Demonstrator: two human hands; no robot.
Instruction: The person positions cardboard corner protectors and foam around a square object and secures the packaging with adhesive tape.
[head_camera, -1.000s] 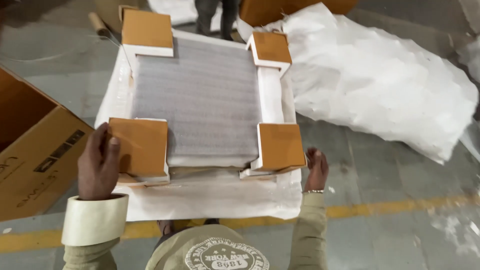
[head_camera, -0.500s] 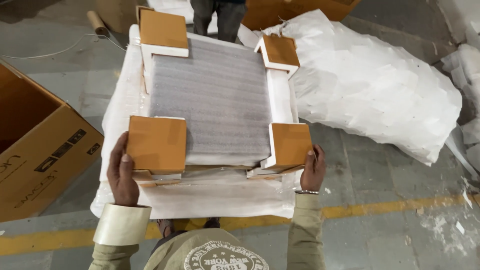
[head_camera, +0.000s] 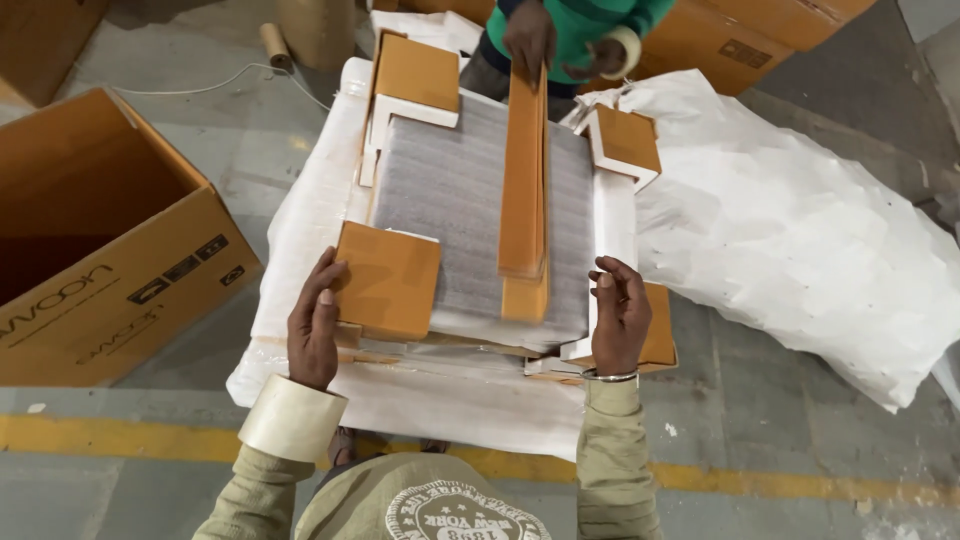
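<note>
A flat panel wrapped in grey foam (head_camera: 455, 210) lies in front of me with orange cardboard corner protectors (head_camera: 388, 280) on its corners. My left hand (head_camera: 315, 325) grips the near left corner protector from the side. Over the near right corner my right hand (head_camera: 620, 315) hovers with fingers loosely curled, holding nothing. A roll of clear tape (head_camera: 292, 418) sits around my left wrist. Across from me, another person's hand (head_camera: 530, 35) lays a long folded orange cardboard strip (head_camera: 525, 190) along the top of the panel.
An open brown carton (head_camera: 110, 250) lies on its side at the left. Crumpled white plastic sheeting (head_camera: 800, 240) covers the floor at the right. More cartons (head_camera: 760, 40) stand behind. A yellow line (head_camera: 120, 440) runs across the concrete floor.
A long cardboard strip, held by the person opposite, now lies on top of the panel. My right hand has lifted from the panel's edge to above the near right corner.
</note>
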